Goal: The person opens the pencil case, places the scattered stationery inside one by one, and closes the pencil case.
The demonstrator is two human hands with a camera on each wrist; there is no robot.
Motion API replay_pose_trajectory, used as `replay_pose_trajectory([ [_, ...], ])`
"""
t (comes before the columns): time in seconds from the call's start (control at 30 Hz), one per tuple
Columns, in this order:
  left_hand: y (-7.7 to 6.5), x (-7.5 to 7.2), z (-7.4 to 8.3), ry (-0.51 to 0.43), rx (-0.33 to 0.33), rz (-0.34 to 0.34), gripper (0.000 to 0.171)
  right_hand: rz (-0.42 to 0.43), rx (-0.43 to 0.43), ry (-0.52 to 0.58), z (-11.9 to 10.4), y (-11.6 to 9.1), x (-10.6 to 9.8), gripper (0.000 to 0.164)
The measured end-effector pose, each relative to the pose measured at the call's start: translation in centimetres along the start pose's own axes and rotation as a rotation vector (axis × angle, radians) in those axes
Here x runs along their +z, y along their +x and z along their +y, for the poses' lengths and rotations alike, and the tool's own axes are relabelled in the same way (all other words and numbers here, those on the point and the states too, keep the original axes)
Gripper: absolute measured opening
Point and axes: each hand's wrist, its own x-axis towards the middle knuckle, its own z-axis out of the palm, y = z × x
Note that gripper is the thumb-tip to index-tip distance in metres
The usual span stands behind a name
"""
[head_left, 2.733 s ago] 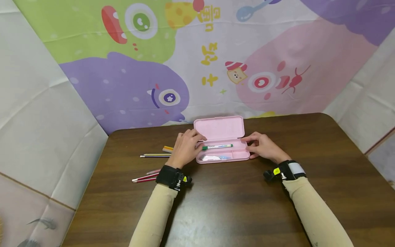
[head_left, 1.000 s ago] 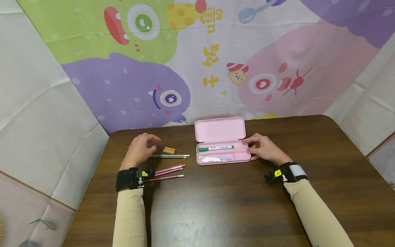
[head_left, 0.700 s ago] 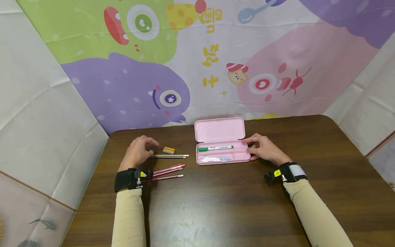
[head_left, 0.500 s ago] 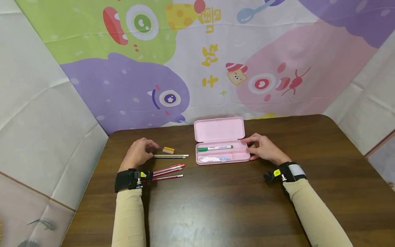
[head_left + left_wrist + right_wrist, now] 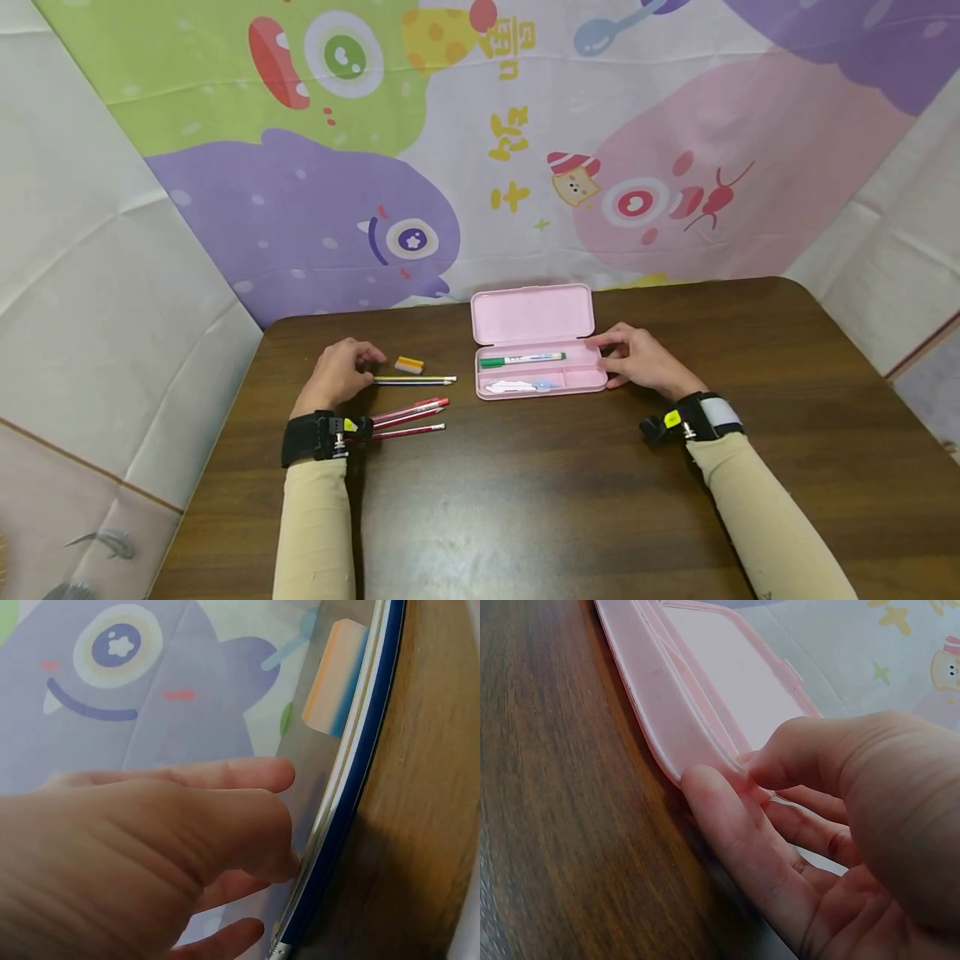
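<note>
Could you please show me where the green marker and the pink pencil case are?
Green marker (image 5: pixel 522 360), head view, on its white barrel.
Pink pencil case (image 5: pixel 533 317), head view, inside of its open lid.

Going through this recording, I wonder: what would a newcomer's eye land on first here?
Probably the backdrop of big one-eyed cartoon creatures behind the table. Next, likely, the open pink pencil case near the table's far edge, with a green-capped marker inside and the right hand gripping its right end. Left of the case, the left hand is at one end of two pencils.
</note>
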Motion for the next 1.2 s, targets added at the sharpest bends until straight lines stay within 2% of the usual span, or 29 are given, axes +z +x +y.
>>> replay_pose_trajectory([
  [0.2,-0.37,-0.26,0.53,-0.03,-0.012,-0.047,0.036,0.003,-0.002,-0.001,0.04,0.12,0.03,0.045],
  [0.43,-0.47,-0.21,0.89,-0.035,-0.01,-0.053,0.031,0.005,0.0,0.001,-0.05,-0.01,0.02,0.045],
  [0.67,-0.49,-0.25,0.91,-0.027,-0.044,-0.085,0.028,0.007,0.004,-0.004,-0.1,0.0,0.1,0.044],
  [0.97,-0.4,-0.05,0.56,-0.031,-0.032,-0.077,0.026,0.005,-0.001,-0.002,-0.05,0.06,0.09,0.045],
  [1.2,-0.74,-0.14,0.62,-0.046,-0.01,-0.071,0.033,0.006,0.002,-0.001,0.0,0.06,0.11,0.045],
])
